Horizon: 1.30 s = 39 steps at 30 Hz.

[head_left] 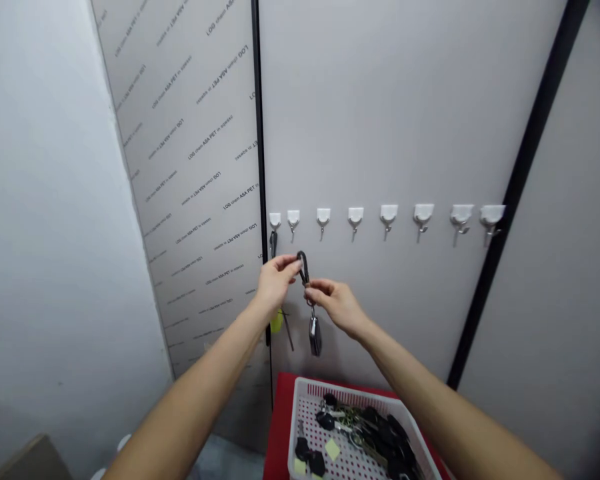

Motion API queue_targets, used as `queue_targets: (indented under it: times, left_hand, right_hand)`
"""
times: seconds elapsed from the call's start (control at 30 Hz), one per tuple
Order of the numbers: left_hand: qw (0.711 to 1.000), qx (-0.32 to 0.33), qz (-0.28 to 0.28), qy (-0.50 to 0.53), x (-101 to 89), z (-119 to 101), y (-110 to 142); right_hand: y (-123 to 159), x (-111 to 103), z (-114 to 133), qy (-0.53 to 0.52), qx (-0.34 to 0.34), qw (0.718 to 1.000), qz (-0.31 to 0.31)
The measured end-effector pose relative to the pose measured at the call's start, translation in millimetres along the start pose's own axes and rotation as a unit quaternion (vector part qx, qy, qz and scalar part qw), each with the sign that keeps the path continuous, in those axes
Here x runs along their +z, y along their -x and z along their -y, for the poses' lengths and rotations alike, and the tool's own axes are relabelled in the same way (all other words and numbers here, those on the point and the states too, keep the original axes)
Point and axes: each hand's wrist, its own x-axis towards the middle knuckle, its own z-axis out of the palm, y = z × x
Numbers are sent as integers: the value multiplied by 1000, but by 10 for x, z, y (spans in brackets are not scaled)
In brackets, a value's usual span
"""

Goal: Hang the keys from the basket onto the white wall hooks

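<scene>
Between both hands hangs a key fob point(315, 335) on a dark looped strap point(303, 268), held in front of the wall below the row of hooks. My left hand point(275, 283) pinches the top of the loop. Lower down, my right hand point(336, 305) grips the strap's bottom end, just above the fob. Behind my left hand, a dark keychain point(273, 243) hangs from the leftmost hook point(275, 220); a yellow-green tag point(277, 322) shows below that hand. The second hook point(293, 222) and third hook point(323, 220) stand above the strap, apart from it.
Several more white hooks point(389, 215) continue rightward along the grey panel. Below stands a white perforated basket point(296, 407) on a red surface point(276, 440), with a pile of keys point(375, 430) and yellow paper notes point(333, 449) in it. A cardboard piece point(37, 460) sits at bottom left.
</scene>
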Motion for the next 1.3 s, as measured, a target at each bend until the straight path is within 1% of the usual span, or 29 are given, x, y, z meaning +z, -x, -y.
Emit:
queue_targets:
  times: [0.1, 0.23, 0.33, 0.43, 0.53, 0.63, 0.77, 0.83, 0.9, 0.97, 1.03, 1.1, 1.17, 1.23, 1.3]
  left_hand:
    - [998, 41, -36, -16, -2, -148, -222]
    - [996, 49, -71, -26, 38, -213, -471]
    - [995, 33, -91, -33, 65, -184, -578]
    - [992, 16, -113, -51, 81, -138, -658]
    - [984, 13, -136, -110, 90, -91, -751]
    - [969, 25, -159, -190, 87, -41, -846]
    - [959, 28, -163, -232, 68, 5, -893]
    - [956, 36, -153, -247, 55, 26, -850]
    - [955, 58, -140, -255, 38, 66, -752]
    - [959, 82, -124, -240, 16, 139, -602]
    - [969, 88, -99, -207, -5, 254, -409]
    - [980, 68, -61, -174, -17, 406, -181]
    - [987, 29, -11, -159, -5, 588, 74]
    - [986, -8, 42, -164, 35, 795, 337]
    - [977, -32, 97, -185, 96, 1017, 577]
  right_hand:
    - [-177, 49, 178, -25, 7, 999, -38]
    - [-361, 137, 294, -42, 24, 997, -65]
    - [-453, 170, 260, -36, 29, 996, -74]
    - [-525, 161, 183, -30, 20, 997, -75]
    - [-571, 143, 141, -28, 18, 997, -72]
    - [-592, 150, 135, -27, 37, 996, -77]
    - [-619, 180, 87, 2, 63, 995, -82]
    - [-629, 176, 40, 31, 59, 994, -84]
    - [-613, 144, -9, 61, 44, 993, -88]
    - [-547, 77, -67, 85, 27, 991, -96]
    - [-416, -21, -154, 102, 20, 990, -98]
    - [-211, -130, -288, 115, 31, 990, -81]
    - [65, -231, -471, 135, 54, 988, -49]
    - [379, -313, -692, 169, 84, 982, -17]
    - [683, -379, -921, 215, 115, 970, 12]
